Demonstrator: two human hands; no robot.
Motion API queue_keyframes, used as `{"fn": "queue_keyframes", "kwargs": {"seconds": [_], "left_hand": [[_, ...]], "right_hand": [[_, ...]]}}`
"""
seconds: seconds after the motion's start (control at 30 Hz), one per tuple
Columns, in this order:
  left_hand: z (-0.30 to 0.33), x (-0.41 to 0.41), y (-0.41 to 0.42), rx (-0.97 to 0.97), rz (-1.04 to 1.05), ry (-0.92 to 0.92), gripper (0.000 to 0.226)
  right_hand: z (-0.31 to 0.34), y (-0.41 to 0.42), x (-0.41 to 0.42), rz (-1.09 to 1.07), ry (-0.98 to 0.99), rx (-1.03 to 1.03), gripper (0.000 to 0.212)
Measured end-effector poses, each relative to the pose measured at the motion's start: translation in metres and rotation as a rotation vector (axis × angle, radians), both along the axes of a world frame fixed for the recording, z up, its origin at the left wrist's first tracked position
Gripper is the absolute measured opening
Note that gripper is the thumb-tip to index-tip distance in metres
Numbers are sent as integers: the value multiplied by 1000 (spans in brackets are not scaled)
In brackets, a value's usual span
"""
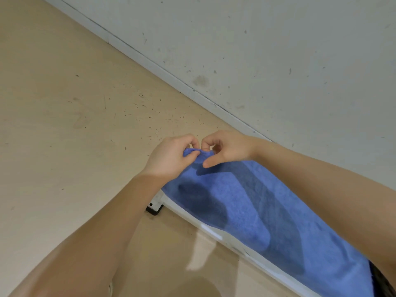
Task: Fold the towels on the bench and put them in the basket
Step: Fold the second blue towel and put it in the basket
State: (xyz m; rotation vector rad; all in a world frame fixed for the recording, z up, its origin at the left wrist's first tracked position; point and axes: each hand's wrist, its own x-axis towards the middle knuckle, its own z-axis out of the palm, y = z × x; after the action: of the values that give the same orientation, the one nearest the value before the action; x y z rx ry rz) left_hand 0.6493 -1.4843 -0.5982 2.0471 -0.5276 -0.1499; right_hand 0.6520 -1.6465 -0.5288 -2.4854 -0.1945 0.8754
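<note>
A blue towel [252,211] stretches from the picture's middle down to the lower right, draped over a white bench [216,231] whose front edge shows beneath it. My left hand [171,156] pinches the towel's far end between thumb and fingers. My right hand [222,147] pinches the same end right beside it, thumb lying on the cloth. The two hands nearly touch, held above the floor. No basket is in view.
Beige floor [75,125] fills the left and carries small dark specks. A scuffed white wall [289,61] with a baseboard runs diagonally behind the bench. A black-footed bench bracket [154,207] sits under the towel's left side. A dark cloth edge [383,281] shows at the bottom right.
</note>
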Motion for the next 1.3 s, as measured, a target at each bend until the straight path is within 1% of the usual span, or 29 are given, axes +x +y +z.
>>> {"fn": "queue_keyframes", "kwargs": {"seconds": [0.07,0.1,0.13,0.17,0.23,0.27,0.3,0.33,0.43,0.5,0.57,0.63,0.7,0.73,0.83,0.9,0.93,0.97,1.03,1.1,1.13,1.17,1.2,1.27,1.3], "left_hand": [[1,-1,-1,3,-27,-39,6],[1,-1,-1,-11,-30,-40,6],[1,0,0,-23,-27,-40,5],[1,0,0,-26,-21,-40,4],[-1,2,2,-21,-9,-29,5],[-3,4,2,-19,-12,-15,6],[-5,6,3,-16,-25,-1,8],[-6,8,4,-13,-44,11,9],[-9,11,6,7,-99,40,18],[-9,10,5,8,-118,65,22],[-8,8,1,-7,-136,96,22],[-9,3,-3,16,-167,114,22],[-11,-1,-5,63,-209,133,23],[-12,-2,-6,95,-229,136,22],[-17,-5,-7,166,-294,178,18],[-18,-6,-8,244,-345,227,18],[-18,-5,-8,304,-367,253,19],[-18,-4,-8,365,-387,276,21],[-19,0,-5,456,-407,302,24],[-23,5,0,462,-375,306,26],[-25,8,1,432,-336,294,26],[-26,11,4,392,-280,278,25],[-26,15,6,343,-211,257,24],[-20,22,14,227,-98,239,22],[-18,25,20,172,-93,256,22]], "right_hand": [[5,-2,0,-63,159,145,35],[8,-3,2,-81,201,162,36],[11,-5,6,-64,195,104,33],[14,-7,11,1,129,-37,29],[21,-14,20,230,-102,-453,18],[25,-16,23,329,-203,-651,8],[27,-19,24,398,-281,-796,5],[26,-23,24,446,-333,-899,13],[19,-31,21,518,-412,-1091,21],[12,-37,20,473,-441,-1164,22],[6,-41,17,411,-453,-1195,19],[0,-51,9,347,-436,-1152,19],[-6,-68,-6,236,-301,-1034,31],[-10,-77,-14,203,-216,-938,31],[-18,-100,-36,88,-84,-612,14],[-20,-110,-39,-2,-43,-561,17],[-20,-113,-38,-8,-37,-612,17],[-21,-114,-35,6,-66,-685,14],[-21,-111,-26,-9,-200,-831,21],[-18,-99,-13,-171,-353,-847,26],[-18,-90,-5,-287,-430,-792,27],[-19,-80,5,-418,-504,-677,25],[-21,-71,17,-567,-538,-489,23],[-27,-50,40,-818,-523,-46,23],[-30,-42,51,-880,-521,99,27]]}}
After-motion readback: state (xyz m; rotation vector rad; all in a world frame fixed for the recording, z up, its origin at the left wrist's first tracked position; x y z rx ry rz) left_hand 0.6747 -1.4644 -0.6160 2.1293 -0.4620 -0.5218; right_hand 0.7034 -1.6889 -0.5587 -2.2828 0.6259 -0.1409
